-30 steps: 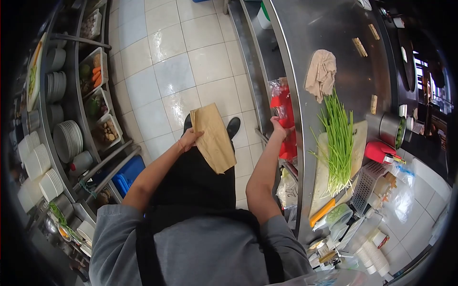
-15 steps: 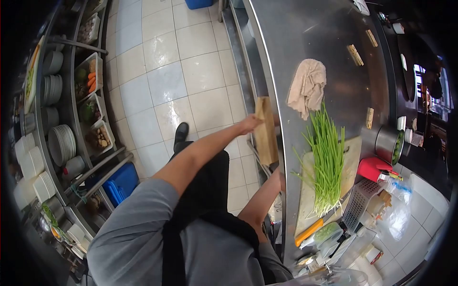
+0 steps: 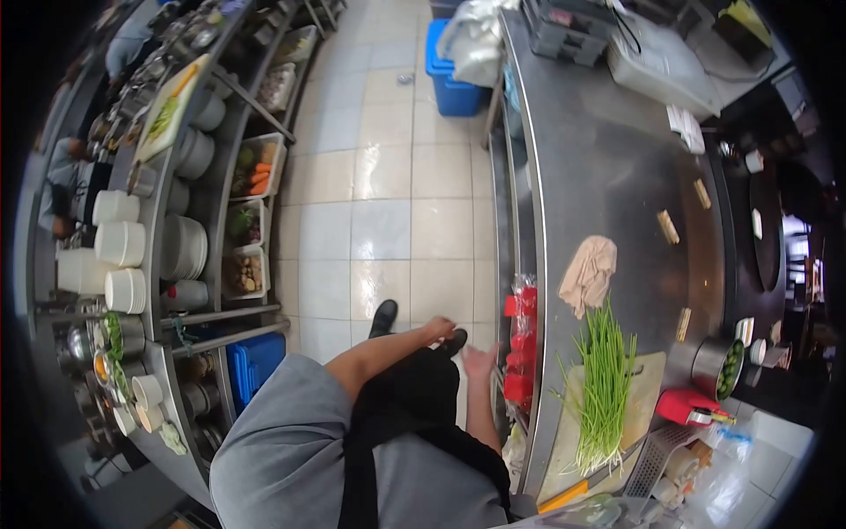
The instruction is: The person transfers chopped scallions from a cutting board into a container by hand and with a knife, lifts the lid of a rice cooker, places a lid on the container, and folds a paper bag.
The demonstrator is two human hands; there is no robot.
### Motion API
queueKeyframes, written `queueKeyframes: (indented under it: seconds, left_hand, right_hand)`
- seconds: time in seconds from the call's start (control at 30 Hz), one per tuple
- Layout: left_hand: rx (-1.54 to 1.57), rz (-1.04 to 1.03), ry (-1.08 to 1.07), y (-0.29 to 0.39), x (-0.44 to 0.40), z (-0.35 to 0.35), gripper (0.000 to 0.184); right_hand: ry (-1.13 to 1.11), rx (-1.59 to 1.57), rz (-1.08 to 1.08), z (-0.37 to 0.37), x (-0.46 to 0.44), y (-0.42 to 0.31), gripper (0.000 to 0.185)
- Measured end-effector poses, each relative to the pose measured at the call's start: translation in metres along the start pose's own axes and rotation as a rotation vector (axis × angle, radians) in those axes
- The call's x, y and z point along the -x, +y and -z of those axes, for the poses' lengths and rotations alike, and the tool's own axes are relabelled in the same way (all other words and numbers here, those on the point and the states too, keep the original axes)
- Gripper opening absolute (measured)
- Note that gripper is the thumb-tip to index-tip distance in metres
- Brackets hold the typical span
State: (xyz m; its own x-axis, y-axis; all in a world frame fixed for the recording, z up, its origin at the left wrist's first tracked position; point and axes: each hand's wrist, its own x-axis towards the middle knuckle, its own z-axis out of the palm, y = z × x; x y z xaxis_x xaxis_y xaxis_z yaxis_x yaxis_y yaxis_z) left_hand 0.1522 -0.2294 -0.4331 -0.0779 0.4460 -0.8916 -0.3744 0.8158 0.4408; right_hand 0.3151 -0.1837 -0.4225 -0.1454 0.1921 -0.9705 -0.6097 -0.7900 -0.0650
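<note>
My left hand [image 3: 439, 331] is in front of my body above the floor, its fingers loosely bent and holding nothing I can see. My right hand [image 3: 479, 362], slightly blurred, is beside the counter's lower shelf with fingers apart and nothing in them. Nearest to it are red packages in clear plastic [image 3: 521, 348] on that shelf. On the steel counter [image 3: 608, 176], a bunch of long green stalks with white root ends [image 3: 603, 388] lies across a cutting board [image 3: 650, 377]. A crumpled beige cloth [image 3: 589, 271] touches the stalks' tips.
Left of the aisle, shelves hold stacked bowls [image 3: 121, 243] and a bin with carrots [image 3: 261, 176]. A blue bin [image 3: 454, 88] stands ahead beside the counter. A red object [image 3: 677, 406] and a perforated basket [image 3: 654, 465] are at right. People work at far left.
The flat brown piece that my left hand held at the counter's edge is out of sight. Both hands have come away from the counter, and the red packages now show. The view has shifted.
</note>
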Motion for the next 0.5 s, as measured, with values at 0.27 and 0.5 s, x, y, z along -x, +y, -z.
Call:
queueKeyframes:
  seconds: [0.27, 0.5]
  left_hand:
    - [-0.651, -1.057, 0.386, 0.06, 0.23, 0.033, 0.046]
    - [-1.272, -1.653, 0.533, 0.077, 0.386, 0.011, 0.055]
  right_hand:
    - [-0.636, 0.747, -0.312, -0.059, 0.139, 0.099, 0.07]
    - [-1.282, 1.039, -0.816, -0.117, 0.31, 0.114, 0.071]
